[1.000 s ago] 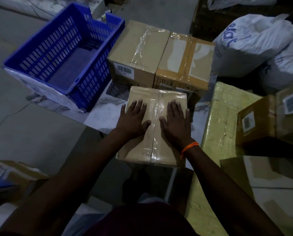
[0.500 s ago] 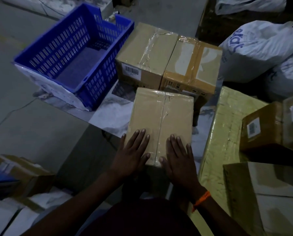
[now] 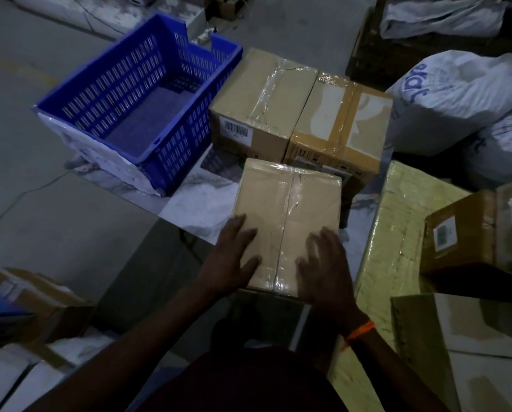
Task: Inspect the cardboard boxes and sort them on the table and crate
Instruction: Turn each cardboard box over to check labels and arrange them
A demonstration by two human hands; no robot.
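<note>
Slid nearward, our left hand (image 3: 234,258) and right hand (image 3: 324,267) lie flat, grasping nothing, on the box (image 3: 287,200); overhanging the surface (image 3: 195,203), it may tip.

Head view: camera is looking forward and steeply down from the person's head, sitting close above the cardboard box (image 3: 290,197) at centre; blue crate (image 3: 121,84) is lying upper left, white sacks (image 3: 457,93) upper right.

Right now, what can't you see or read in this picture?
Head view:
1. The barcode label: print too small to read.
2. The taped box: near end covered by the left hand and right hand.
3. The brown box at right: cut off by the frame edge.
4. Right hand's fingers: blurred.
</note>
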